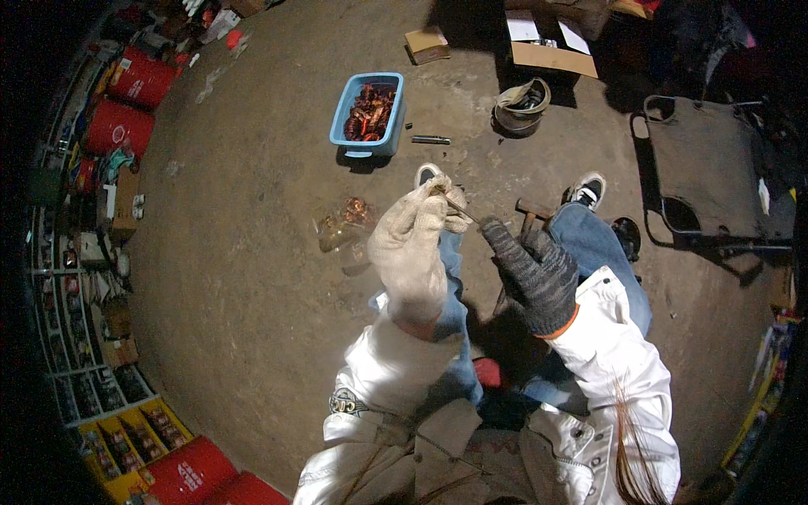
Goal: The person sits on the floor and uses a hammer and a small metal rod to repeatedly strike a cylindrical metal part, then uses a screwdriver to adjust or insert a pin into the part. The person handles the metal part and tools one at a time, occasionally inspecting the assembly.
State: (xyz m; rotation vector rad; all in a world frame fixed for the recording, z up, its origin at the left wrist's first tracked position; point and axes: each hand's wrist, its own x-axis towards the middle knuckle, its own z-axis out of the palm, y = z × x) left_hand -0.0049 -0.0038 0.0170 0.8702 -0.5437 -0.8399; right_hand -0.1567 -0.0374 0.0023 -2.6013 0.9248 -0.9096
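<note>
My left hand [412, 244], in an off-white knit glove, is closed, its fingers pinched around something small that they mostly hide. In a dark grey glove with an orange cuff, my right hand [534, 278] grips a thin metal rod [459, 208]. The rod slants up and left, its far end reaching the left fingertips; its kind is not clear. Just beyond the right hand, by my knee, a hammer-like wooden-handled tool [530, 210] shows in part. Left of my left hand, a clear plastic bag [337, 236] lies on the floor with copper-coloured pieces.
Ahead stands a light blue tub [399, 105] of copper-coloured scrap, with a short metal cylinder [431, 140] beside it. A round container [518, 122] and an open cardboard box [551, 61] sit farther right. A folding chair [707, 168] is at right; shelves and red drums [120, 128] line the left.
</note>
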